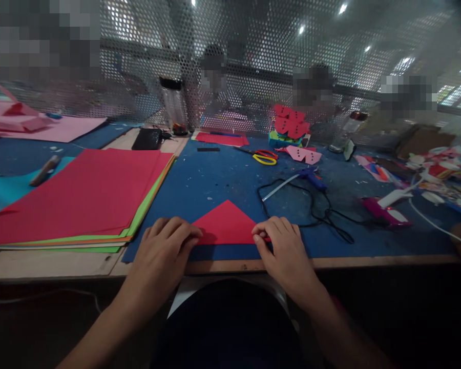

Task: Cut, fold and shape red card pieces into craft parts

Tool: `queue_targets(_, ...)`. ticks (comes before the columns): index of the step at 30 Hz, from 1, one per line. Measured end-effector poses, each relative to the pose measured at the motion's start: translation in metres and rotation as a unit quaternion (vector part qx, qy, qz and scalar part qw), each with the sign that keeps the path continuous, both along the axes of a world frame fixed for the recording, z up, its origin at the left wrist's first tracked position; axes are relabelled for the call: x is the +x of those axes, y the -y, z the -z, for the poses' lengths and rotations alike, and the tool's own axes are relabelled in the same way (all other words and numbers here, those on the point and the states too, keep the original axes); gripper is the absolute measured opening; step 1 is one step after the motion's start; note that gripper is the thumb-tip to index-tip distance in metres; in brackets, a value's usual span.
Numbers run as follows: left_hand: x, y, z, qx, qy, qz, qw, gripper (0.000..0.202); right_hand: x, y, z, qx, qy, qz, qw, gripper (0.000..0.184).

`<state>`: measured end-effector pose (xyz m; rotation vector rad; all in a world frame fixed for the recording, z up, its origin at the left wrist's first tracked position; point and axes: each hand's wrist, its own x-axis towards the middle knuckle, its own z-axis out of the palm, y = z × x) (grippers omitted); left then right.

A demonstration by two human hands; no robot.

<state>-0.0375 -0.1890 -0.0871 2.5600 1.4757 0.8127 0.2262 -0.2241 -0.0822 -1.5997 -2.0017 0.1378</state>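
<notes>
Head view | left hand (165, 248) flat, pressing red paper (226, 223) | right hand (282, 246) pinching its corner

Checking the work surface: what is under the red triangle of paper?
A blue mat lies under the red paper. Its lower corners are covered by the left hand and right hand, so nothing shows there.

I see a paper-craft workshop: a shared bench (61, 264) with a blue mat (215, 179), a stack of coloured paper sheets (80, 200), scissors (264, 156), a glue gun (311, 178), paper cut-outs (291, 123), and a perforated metal screen (253, 61) dividing seated workers.
</notes>
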Motion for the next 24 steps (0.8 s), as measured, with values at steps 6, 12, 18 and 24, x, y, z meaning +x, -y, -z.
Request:
queue_targets(6,0.008,0.006,-0.002,0.040,-0.016,0.071,0.997,0.031,-0.003,0.002,0.001,0.008,0.011,0.015,1.000,0.013)
queue_targets(12,0.010,0.011,-0.001,0.037,-0.036,0.082,0.995,0.039,-0.003,0.001,0.003,0.014,0.000,0.026,1.000,0.015)
queue_targets(18,0.010,0.023,-0.001,0.124,-0.109,0.064,0.984,0.031,-0.002,0.001,0.006,0.027,0.001,0.032,0.999,0.015)
queue_targets(24,0.009,0.034,0.002,0.115,-0.145,0.067,0.980,0.034,0.001,0.001,0.010,0.041,-0.005,0.040,0.998,0.019)
